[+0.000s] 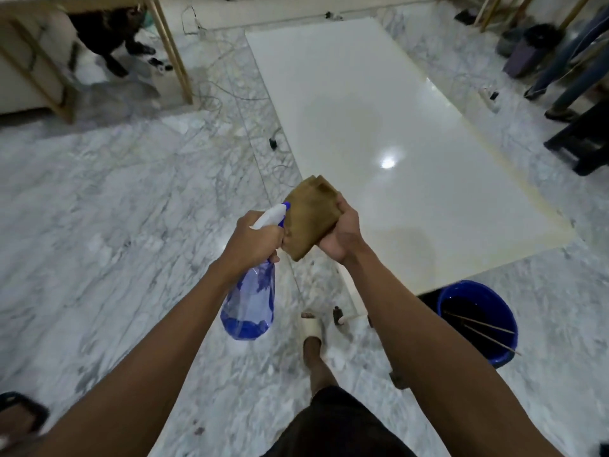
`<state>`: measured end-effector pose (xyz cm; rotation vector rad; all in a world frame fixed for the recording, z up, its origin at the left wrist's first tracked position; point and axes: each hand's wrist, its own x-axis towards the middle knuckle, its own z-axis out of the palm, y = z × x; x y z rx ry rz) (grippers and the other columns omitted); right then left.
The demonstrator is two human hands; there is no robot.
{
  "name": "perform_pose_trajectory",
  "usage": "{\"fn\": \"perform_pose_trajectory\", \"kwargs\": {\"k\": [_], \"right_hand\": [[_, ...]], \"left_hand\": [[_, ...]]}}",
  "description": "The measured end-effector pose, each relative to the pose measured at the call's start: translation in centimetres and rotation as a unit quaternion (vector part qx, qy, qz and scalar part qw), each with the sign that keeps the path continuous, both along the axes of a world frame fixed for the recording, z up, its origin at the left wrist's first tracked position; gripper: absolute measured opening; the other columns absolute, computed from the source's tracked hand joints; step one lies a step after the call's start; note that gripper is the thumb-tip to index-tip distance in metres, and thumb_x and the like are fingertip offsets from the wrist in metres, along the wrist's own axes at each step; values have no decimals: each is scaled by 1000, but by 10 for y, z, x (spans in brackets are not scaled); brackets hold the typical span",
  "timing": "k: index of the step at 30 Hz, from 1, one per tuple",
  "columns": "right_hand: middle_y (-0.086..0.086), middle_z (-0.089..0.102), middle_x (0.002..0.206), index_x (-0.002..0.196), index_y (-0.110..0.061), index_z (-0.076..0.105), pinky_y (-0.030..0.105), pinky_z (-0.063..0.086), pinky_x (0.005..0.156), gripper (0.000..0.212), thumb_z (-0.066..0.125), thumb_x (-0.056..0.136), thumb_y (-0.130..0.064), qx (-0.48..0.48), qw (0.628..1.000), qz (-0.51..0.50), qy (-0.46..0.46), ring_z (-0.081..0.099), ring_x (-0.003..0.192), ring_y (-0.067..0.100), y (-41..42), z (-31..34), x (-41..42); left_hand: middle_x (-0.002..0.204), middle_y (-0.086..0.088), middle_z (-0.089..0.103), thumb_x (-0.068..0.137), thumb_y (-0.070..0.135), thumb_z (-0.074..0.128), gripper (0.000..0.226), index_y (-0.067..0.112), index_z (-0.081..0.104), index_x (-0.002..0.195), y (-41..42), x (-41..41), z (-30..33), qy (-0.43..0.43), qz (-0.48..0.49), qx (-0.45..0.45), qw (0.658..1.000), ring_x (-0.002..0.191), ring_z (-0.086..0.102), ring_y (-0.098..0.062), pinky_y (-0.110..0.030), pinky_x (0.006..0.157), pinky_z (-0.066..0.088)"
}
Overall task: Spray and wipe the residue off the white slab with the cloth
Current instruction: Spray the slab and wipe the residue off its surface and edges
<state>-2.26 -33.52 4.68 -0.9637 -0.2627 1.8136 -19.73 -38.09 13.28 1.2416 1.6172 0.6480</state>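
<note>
A long glossy white slab (379, 120) lies on the marble floor, running from the upper middle to the right. My left hand (255, 237) grips the neck of a clear blue spray bottle (252, 301) with a white and blue head, whose nozzle points at the cloth. My right hand (342, 230) holds a folded brown cloth (311, 216) by its right edge, just above the slab's near left corner. Bottle and cloth are held in the air, close together.
A blue bucket (478, 319) with thin sticks in it stands at the slab's near end. Cables (211, 94) trail over the floor left of the slab. A wooden frame (171, 51) stands far left. A person's legs (566, 70) and a dark stool (583, 140) are at the right.
</note>
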Motion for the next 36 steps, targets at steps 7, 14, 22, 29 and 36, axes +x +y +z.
{"fn": "perform_pose_trajectory", "kwargs": {"k": [7, 14, 22, 29, 36], "right_hand": [[17, 59, 139, 139, -7, 55, 50, 40, 112, 65, 38, 101, -57, -5, 997, 33, 76, 55, 131, 34, 142, 11, -15], [17, 63, 134, 136, -8, 57, 48, 49, 102, 66, 37, 99, -59, -8, 994, 85, 70, 61, 123, 32, 272, 28, -42], [16, 65, 133, 135, -7, 57, 48, 48, 106, 69, 37, 99, -61, 4, 995, 88, 47, 60, 124, 32, 441, 32, -93], [17, 65, 133, 136, -6, 56, 47, 49, 103, 69, 34, 101, -60, 9, 997, 48, 53, 63, 122, 31, 592, 36, -153], [16, 65, 132, 137, -8, 57, 47, 49, 103, 66, 38, 100, -59, 14, 998, 28, 48, 62, 123, 31, 705, 47, -192]], "left_hand": [[49, 3, 59, 86, -8, 50, 29, 7, 60, 63, 132, -17, 14, 8, 50, -7, 999, 34, 54, -9, -27, 47, 53], [52, -5, 64, 81, -8, 49, 24, 1, 62, 64, 251, -41, 28, 25, 82, 1, 996, 36, 56, -14, -25, 45, 52], [59, -16, 61, 81, -8, 49, 17, -1, 62, 71, 411, -89, 26, 26, 86, 14, 996, 34, 52, -12, -29, 49, 53], [59, -13, 64, 76, 1, 54, 9, -1, 63, 74, 581, -148, 37, 26, 43, 22, 999, 34, 53, -12, -35, 57, 56], [58, -17, 57, 68, 9, 56, 26, -12, 64, 81, 700, -188, 47, 31, 13, 21, 999, 36, 55, -17, -37, 56, 53]]}}
